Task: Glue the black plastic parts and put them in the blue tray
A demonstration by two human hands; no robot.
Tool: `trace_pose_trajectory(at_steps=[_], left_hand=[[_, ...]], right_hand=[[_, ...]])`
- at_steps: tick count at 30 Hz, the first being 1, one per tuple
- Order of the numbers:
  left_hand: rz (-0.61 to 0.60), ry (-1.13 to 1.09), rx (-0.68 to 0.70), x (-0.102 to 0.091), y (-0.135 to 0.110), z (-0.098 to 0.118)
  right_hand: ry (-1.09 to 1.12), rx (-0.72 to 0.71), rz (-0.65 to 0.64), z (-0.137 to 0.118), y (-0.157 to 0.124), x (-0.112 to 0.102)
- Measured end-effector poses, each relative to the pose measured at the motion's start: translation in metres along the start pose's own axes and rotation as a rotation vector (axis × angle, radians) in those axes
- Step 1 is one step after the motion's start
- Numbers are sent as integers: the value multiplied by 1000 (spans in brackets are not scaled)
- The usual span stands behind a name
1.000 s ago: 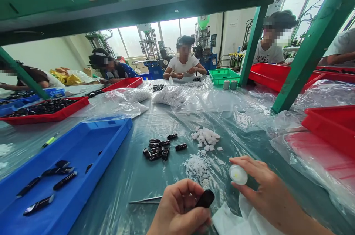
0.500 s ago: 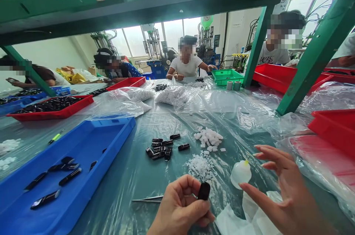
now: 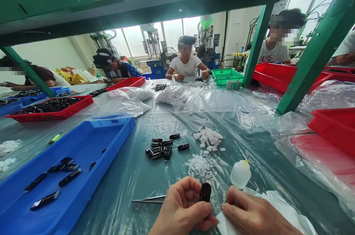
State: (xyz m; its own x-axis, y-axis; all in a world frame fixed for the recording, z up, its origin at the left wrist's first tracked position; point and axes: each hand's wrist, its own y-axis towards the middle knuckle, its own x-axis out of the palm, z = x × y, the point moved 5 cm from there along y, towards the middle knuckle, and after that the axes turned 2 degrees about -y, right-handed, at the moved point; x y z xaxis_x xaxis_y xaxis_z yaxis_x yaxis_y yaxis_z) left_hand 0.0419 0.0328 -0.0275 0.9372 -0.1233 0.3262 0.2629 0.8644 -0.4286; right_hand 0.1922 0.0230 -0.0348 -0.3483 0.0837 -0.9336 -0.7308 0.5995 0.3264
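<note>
My left hand (image 3: 181, 211) pinches a small black plastic piece (image 3: 205, 192) upright between thumb and fingers, low in the middle of the view. My right hand (image 3: 255, 215) lies just right of it, fingers drawn together on a white cloth (image 3: 280, 205), fingertips close to the black piece. A small white squeeze bottle (image 3: 240, 174) with a yellow tip stands on the table just above my right hand, apart from it. Thin metal tweezers (image 3: 149, 200) lie left of my left hand.
A cluster of black pieces (image 3: 161, 148), a heap of white pieces (image 3: 208, 138) and fine white bits (image 3: 198, 166) lie ahead on the plastic sheet. A blue tray (image 3: 83, 142) with several black parts is at left, red trays (image 3: 332, 127) at right. Other people sit round the table.
My right hand let go of the white bottle, which now stands on the table, and came down onto the white cloth beside my left hand. The black piece turned upright.
</note>
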Motion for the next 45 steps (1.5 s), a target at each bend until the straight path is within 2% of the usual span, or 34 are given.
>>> trace_pose_trajectory(at_steps=[6, 10, 15, 18, 22, 25, 34, 40, 45], left_hand=[[-17, 28, -37, 1, -1, -1], [-67, 47, -29, 4, -1, -1], [-135, 25, -54, 8, -2, -5], [-183, -9, -45, 10, -2, -9], [-258, -23, -40, 13, -3, -15], [-285, -25, -56, 15, -3, -18], [-277, -60, -62, 16, -4, -21], [-236, -62, -30, 20, -6, -13], [-184, 19, -10, 17, -6, -10]], right_hand=[[41, 7, 66, 2, -3, 3], [237, 103, 68, 4, -3, -5], [459, 178, 185, 4, -1, -22], [608, 314, 197, 9, 0, -24], [956, 485, 227, 13, 0, -22], [1095, 458, 291, 12, 1, -22], [1029, 271, 461, 6, 5, -32], [1053, 215, 381, 1, 4, -28], [1026, 197, 298, 2, 3, -22]])
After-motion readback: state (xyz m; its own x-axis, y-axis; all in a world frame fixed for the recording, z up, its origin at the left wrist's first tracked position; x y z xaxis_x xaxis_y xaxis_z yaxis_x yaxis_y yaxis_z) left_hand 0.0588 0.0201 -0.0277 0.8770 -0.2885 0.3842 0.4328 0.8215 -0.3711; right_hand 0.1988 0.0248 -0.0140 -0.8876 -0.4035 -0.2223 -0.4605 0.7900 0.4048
